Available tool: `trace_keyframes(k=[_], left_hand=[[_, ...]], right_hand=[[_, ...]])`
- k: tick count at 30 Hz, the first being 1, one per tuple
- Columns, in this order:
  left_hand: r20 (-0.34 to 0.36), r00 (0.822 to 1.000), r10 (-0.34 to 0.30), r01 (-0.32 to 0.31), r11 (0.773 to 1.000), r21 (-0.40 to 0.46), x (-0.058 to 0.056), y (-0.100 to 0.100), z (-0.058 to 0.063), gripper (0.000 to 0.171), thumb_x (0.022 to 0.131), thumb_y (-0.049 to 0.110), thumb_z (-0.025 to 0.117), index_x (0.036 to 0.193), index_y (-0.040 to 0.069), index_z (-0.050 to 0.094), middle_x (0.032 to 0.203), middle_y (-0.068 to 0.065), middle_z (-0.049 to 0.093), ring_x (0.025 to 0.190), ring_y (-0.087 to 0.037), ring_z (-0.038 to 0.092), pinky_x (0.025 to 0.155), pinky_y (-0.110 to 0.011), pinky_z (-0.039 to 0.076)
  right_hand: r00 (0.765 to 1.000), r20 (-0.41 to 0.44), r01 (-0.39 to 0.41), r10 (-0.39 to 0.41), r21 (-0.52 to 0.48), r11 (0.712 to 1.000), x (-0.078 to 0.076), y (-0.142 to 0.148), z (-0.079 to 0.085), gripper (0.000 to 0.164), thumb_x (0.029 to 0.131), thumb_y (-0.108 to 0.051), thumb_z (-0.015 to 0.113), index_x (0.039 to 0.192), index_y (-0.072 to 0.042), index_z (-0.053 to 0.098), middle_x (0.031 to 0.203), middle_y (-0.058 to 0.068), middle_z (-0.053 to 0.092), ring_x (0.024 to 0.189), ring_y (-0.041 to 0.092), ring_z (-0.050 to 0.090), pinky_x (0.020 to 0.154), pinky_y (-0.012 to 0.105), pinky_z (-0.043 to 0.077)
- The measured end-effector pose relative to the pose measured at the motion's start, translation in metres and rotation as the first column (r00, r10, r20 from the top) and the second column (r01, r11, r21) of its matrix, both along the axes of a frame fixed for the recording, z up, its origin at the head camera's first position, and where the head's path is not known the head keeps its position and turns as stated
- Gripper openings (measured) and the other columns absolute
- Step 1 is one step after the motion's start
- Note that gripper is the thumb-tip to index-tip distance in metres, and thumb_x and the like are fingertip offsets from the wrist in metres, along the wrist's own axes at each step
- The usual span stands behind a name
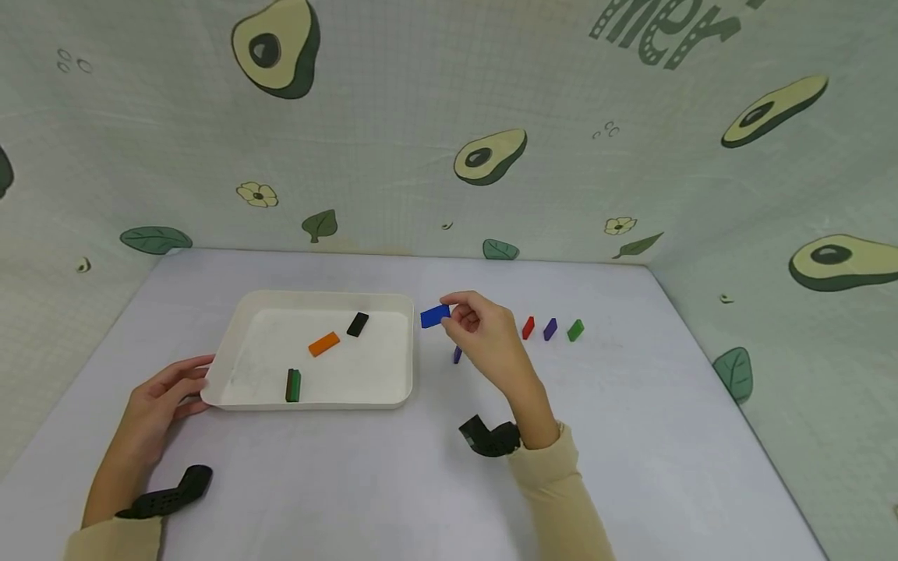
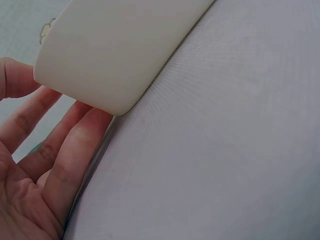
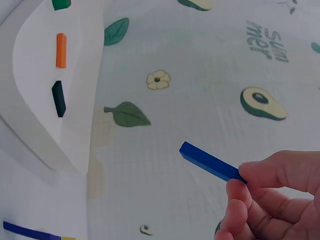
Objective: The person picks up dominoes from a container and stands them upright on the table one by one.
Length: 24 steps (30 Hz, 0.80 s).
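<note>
My right hand [image 1: 482, 331] pinches one end of a flat blue block [image 1: 434, 315] between thumb and fingertips, raised just past the tray's right side. The same blue block [image 3: 210, 162] slants across the right wrist view. At left, my left hand [image 1: 157, 401] rests its fingers against the near-left corner of a white tray [image 1: 379, 406]. In the left wrist view those fingers [image 2: 80, 155] touch the tray's outer wall, extended. Inside the tray lie an orange block [image 1: 324, 344], a black block [image 1: 358, 324], and a green block [image 1: 295, 386] beside a dark brown one [image 1: 290, 385].
Right of the right hand stand a red block [image 1: 528, 327], a purple block [image 1: 550, 329] and a green block [image 1: 576, 330]. Another purple block [image 1: 457, 355] is partly hidden by that hand; a yellow piece [image 3: 70, 238] adjoins it. Avocado-print cloth [image 1: 393, 195] backs the white table [image 1: 337, 483].
</note>
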<state>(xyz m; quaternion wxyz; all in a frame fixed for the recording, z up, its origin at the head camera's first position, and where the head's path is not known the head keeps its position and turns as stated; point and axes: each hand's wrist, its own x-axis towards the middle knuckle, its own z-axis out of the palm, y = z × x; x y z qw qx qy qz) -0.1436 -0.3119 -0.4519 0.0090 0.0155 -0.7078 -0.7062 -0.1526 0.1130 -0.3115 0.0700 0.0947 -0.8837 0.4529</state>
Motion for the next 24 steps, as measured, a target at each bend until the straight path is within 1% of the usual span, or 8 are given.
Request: trace_keyframes(k=[5, 8, 13, 16, 19, 24], left_hand=[[-0.008, 1.000, -0.003, 0.002, 1.000, -0.020, 0.000, 0.001, 0.001, 0.028, 0.092, 0.012, 0.057, 0.120, 0.015, 0.061, 0.103, 0.020, 0.063, 0.077, 0.001, 0.062, 0.061, -0.015, 0.054], [-0.002, 1.000, -0.009, 0.009, 1.000, -0.003, 0.000, 0.001, 0.001, 0.027, 0.092, 0.012, 0.057, 0.119, 0.016, 0.062, 0.103, 0.020, 0.064, 0.077, 0.000, 0.063, 0.061, -0.015, 0.054], [0.005, 1.000, -0.014, 0.014, 0.999, 0.028, 0.000, 0.001, 0.001, 0.027, 0.091, 0.010, 0.058, 0.118, 0.015, 0.063, 0.102, 0.019, 0.065, 0.075, -0.001, 0.064, 0.061, -0.016, 0.054], [0.004, 1.000, -0.012, 0.012, 1.000, 0.027, -0.001, 0.001, 0.001, 0.027, 0.091, 0.011, 0.059, 0.118, 0.015, 0.063, 0.102, 0.019, 0.065, 0.075, -0.001, 0.064, 0.060, -0.016, 0.054], [-0.001, 1.000, -0.009, 0.009, 1.000, 0.021, 0.000, 0.001, 0.001, 0.027, 0.091, 0.011, 0.059, 0.118, 0.015, 0.062, 0.102, 0.019, 0.065, 0.076, 0.000, 0.063, 0.060, -0.016, 0.054], [-0.007, 1.000, -0.011, 0.011, 1.000, 0.028, 0.000, 0.002, 0.001, 0.027, 0.091, 0.010, 0.058, 0.117, 0.016, 0.063, 0.101, 0.018, 0.065, 0.075, 0.000, 0.063, 0.060, -0.015, 0.054]], right_hand=[[0.999, -0.008, 0.034, -0.034, -0.005, 0.999, 0.003, 0.020, -0.005, 0.025, 0.087, -0.012, 0.064, 0.112, -0.010, 0.063, 0.085, 0.005, 0.058, 0.078, 0.016, 0.053, 0.067, 0.019, 0.047], [0.999, 0.004, 0.050, -0.049, -0.006, 0.999, 0.004, 0.031, -0.008, 0.025, 0.087, -0.012, 0.064, 0.112, -0.010, 0.062, 0.086, 0.006, 0.058, 0.079, 0.017, 0.052, 0.068, 0.019, 0.046], [0.996, 0.039, 0.083, -0.084, 0.024, 0.996, 0.003, 0.045, -0.014, 0.026, 0.088, -0.013, 0.063, 0.114, -0.009, 0.061, 0.088, 0.006, 0.057, 0.080, 0.018, 0.051, 0.068, 0.019, 0.046], [0.993, 0.063, 0.098, -0.102, 0.054, 0.994, 0.002, 0.052, -0.016, 0.027, 0.089, -0.014, 0.063, 0.115, -0.010, 0.061, 0.088, 0.006, 0.057, 0.080, 0.019, 0.051, 0.067, 0.019, 0.046], [0.990, 0.089, 0.102, -0.108, 0.079, 0.992, 0.000, 0.056, -0.018, 0.026, 0.089, -0.014, 0.062, 0.115, -0.009, 0.061, 0.086, 0.007, 0.056, 0.079, 0.019, 0.051, 0.066, 0.020, 0.047], [0.983, 0.151, 0.084, -0.101, 0.119, 0.989, -0.003, 0.060, -0.022, 0.026, 0.089, -0.014, 0.062, 0.113, -0.007, 0.060, 0.084, 0.007, 0.056, 0.076, 0.020, 0.050, 0.064, 0.023, 0.046]])
